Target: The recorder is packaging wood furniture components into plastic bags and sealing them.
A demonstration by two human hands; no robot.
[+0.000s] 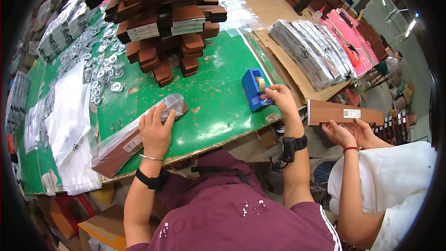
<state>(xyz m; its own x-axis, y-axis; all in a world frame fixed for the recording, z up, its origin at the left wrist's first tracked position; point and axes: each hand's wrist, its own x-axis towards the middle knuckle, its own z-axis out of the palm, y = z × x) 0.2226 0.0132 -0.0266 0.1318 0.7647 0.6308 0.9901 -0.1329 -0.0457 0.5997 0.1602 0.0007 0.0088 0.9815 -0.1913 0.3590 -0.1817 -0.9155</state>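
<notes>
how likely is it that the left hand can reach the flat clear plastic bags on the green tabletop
Likely yes: the left hand rests on the wrapped brown board, and the flat clear plastic bags lie just left of that board on the green tabletop, with nothing standing between.

Blue tape dispenser [251,90]: one. Tape roll [260,83]: one. Plastic-wrapped brown board [116,155]: one. Black wrist straps [151,181]: two. Silver bangle [151,158]: one. Red bracelet [350,148]: one. Small round fittings [116,86]: too many for counting.

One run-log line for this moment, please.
left hand: on plastic-wrapped wooden piece | right hand: at blue tape dispenser | co-worker's hands: holding labelled wooden board | surface: green tabletop
</notes>
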